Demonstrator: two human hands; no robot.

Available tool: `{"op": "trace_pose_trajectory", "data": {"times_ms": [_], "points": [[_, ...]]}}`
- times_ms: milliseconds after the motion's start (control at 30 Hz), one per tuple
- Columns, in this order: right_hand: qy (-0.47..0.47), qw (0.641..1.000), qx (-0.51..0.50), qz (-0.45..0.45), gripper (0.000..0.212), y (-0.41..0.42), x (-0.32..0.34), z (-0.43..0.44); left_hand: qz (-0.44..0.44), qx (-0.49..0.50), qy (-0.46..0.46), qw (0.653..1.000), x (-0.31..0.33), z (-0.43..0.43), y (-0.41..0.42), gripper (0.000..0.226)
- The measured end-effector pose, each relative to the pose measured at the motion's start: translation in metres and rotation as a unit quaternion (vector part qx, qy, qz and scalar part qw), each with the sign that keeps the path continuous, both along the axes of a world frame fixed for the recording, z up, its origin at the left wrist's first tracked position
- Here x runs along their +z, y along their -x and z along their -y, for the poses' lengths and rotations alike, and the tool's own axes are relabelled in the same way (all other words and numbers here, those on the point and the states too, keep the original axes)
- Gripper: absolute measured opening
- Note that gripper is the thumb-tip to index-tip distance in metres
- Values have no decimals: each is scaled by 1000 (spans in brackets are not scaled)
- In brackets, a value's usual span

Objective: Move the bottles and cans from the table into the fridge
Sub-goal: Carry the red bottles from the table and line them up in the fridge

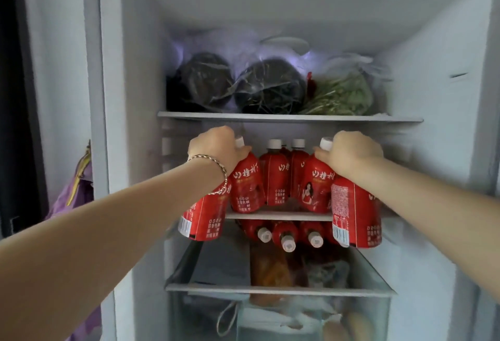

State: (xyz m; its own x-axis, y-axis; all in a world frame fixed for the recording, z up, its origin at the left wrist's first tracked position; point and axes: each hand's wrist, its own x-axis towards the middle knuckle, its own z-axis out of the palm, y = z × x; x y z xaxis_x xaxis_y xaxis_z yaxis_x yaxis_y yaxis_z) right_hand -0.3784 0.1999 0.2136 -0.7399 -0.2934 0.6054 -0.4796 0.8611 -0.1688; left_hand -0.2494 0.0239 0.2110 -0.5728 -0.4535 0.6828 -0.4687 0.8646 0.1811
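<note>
Two bare forearms reach in from the lower corners, nearest the lens. Around them stands the open fridge [433, 97], white inside. Its top shelf [289, 117] carries bagged greens [270, 86], well above the fingers. The middle shelf [278, 215] runs below both hands.

The left hand [216, 148] has its fingers [243, 151] curled round the neck of the left red bottle [247, 186], just under its white cap. That bottle leans slightly, its base at the shelf's front edge. The right hand [351, 154] mirrors this, its fingers [322, 155] gripping the neck of the right red bottle [315, 189], also at the shelf front.

Below each wrist hangs another bottle in front of the shelf edge: the lower left bottle [201, 216] and the lower right bottle [354, 216]. Their tops are hidden behind the hands, so how they are held cannot be told.

Between the two sets of fingers stand the middle bottles [276, 178], upright on the shelf. Beneath it, the lying bottles [286, 235] point their caps outward. A thin bracelet [216, 167] circles the left wrist.
</note>
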Motion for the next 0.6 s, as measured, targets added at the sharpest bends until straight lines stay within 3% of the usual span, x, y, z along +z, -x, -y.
{"op": "trace_pose_trajectory", "data": {"times_ms": [267,367,433,600], "points": [[56,996,67,28,59,20,-4,25,8,7,-27,1000,1,28,33,42],[142,983,112,-21,60,13,-1,18,5,-3,-16,1000,2,28,35,41],[205,963,165,-61,49,5,-6,12,-1,-5,-4,1000,2,27,34,40],[246,923,223,-196,42,-12,-14,3,0,-5,16,1000,5,25,27,44]]}}
